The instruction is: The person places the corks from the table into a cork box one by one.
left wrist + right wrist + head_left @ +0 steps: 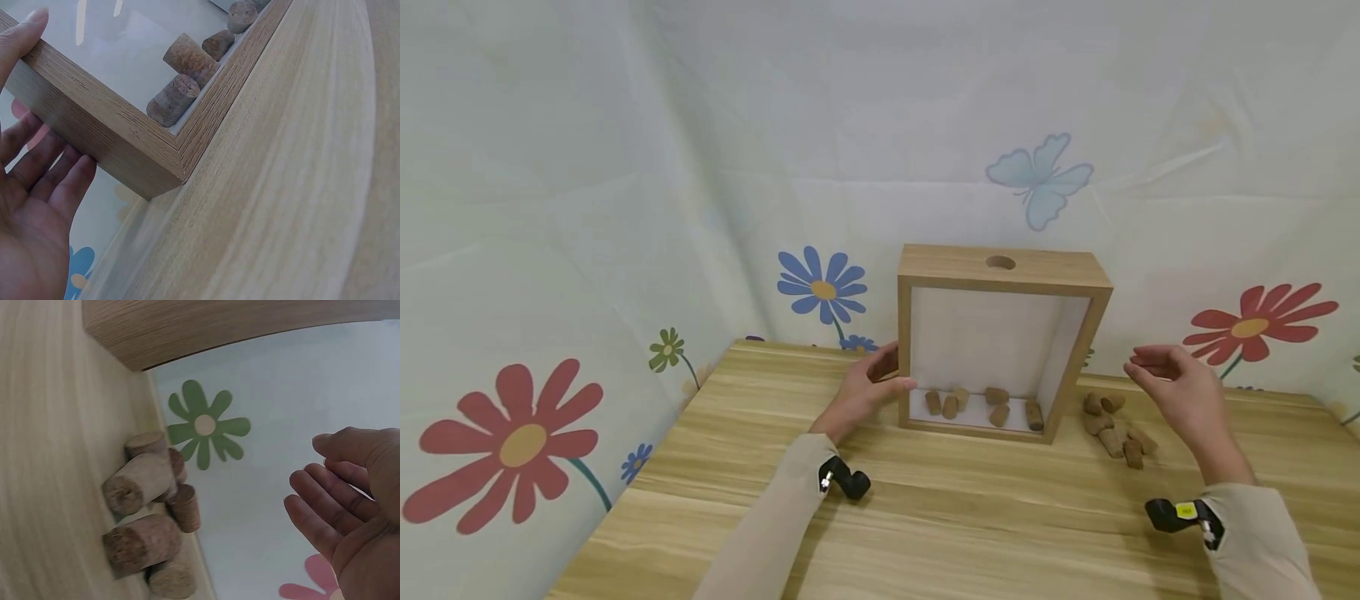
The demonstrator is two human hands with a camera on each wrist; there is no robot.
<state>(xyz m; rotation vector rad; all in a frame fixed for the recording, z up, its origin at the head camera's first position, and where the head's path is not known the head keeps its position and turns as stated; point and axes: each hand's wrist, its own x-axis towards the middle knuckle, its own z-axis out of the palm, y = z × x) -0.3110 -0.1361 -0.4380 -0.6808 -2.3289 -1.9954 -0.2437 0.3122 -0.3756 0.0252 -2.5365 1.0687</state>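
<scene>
A wooden shadow box (996,267) stands upright, with a round hole in its top and a clear front. Several corks (997,415) lie inside along its bottom. My left hand (865,387) grips the frame's left side; in the left wrist view the thumb lies over the front edge and the fingers touch the outer side. To the right of the box, my right hand (1183,396) hovers above the table with loosely bent fingers and nothing in them. Below and left of it sits a pile of loose corks (1111,437), seen closer as corks (144,540) in the right wrist view.
The wood-grain table (925,517) carries the box and the pile. Behind it hangs a pale cloth backdrop (880,125) printed with flowers and a butterfly. The box stands near the table's back edge. A small black camera (846,479) is worn on each wrist.
</scene>
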